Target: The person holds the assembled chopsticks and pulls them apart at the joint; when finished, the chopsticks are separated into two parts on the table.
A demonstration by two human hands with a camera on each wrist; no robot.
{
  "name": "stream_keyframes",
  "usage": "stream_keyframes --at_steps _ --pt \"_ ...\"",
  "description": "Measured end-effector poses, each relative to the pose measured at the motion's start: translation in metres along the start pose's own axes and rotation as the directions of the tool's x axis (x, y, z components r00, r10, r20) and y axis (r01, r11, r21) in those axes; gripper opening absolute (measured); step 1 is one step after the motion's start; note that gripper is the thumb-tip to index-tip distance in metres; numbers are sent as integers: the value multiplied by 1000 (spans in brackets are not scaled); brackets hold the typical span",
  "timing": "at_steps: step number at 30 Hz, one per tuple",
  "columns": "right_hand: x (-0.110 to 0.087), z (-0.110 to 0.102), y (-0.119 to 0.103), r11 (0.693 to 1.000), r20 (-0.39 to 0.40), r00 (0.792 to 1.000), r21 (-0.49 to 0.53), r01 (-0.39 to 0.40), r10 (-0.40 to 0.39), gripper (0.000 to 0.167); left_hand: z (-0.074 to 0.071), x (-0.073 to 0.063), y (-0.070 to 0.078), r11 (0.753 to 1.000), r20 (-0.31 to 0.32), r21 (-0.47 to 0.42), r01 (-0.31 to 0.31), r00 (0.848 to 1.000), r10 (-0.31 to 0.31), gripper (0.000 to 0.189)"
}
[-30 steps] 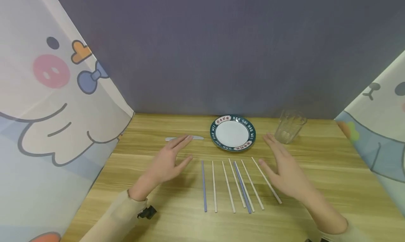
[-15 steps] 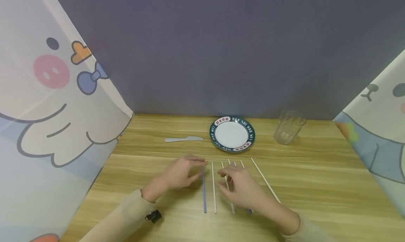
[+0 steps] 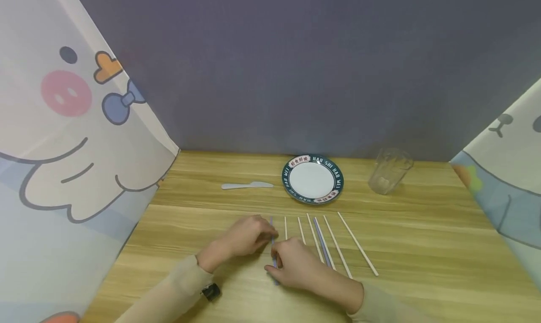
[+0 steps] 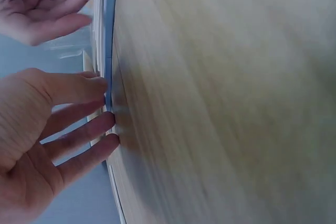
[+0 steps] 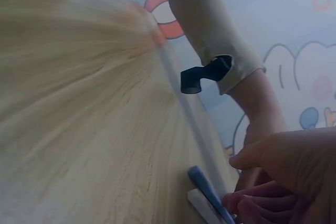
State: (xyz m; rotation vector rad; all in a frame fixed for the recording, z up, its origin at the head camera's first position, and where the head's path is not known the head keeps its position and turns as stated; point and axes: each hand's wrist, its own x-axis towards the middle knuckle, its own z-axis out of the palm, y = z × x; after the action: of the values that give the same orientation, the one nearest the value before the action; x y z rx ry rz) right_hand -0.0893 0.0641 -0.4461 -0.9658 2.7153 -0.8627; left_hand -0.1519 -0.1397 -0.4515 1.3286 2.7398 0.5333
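Note:
In the head view, my left hand (image 3: 251,234) is over the far part of the leftmost blue chopstick (image 3: 271,220), fingertips reaching across it. The left wrist view has its thumb and fingertips (image 4: 113,142) at the stick (image 4: 109,24), relaxed, with no firm grip visible. My right hand (image 3: 295,263) is bent over the same chopstick's near part. Its thumb (image 5: 249,157) stays apart from the fingers in the right wrist view, beside the blue end (image 5: 202,182). A white chopstick (image 3: 286,224) lies just right, partly hidden by my right hand.
Several more white chopsticks (image 3: 358,243) and a second blue one (image 3: 322,241) lie to the right. Behind them stand a green-rimmed plate (image 3: 310,180), a pale knife (image 3: 247,185) and a clear glass (image 3: 390,172). A grey panel (image 3: 296,79) borders the table's back.
From wide apart, both hands have come together over the leftmost blue chopstick. My right hand swept left across the row, and my left hand moved right and nearer. The chopsticks look unmoved.

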Motion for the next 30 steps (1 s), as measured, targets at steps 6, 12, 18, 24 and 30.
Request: stream_keyframes --at_steps 6,12,18,24,30 --pt "7 8 1 996 30 999 -84 -42 45 41 1 0 0 1000 18 28 9 1000 -10 8" --pt "12 11 2 997 55 996 -35 -62 64 38 1 -6 -8 997 26 69 -38 999 36 6" --pt "12 2 2 996 50 995 -26 -86 87 22 -5 -13 -16 991 13 81 -109 994 108 6" --pt "12 -40 8 993 -56 995 -90 -81 77 17 -26 -2 -7 993 -127 -14 -119 985 116 6" --pt "9 -84 20 981 -257 963 -194 29 -79 13 -42 13 14 987 -294 -134 -85 955 42 8"
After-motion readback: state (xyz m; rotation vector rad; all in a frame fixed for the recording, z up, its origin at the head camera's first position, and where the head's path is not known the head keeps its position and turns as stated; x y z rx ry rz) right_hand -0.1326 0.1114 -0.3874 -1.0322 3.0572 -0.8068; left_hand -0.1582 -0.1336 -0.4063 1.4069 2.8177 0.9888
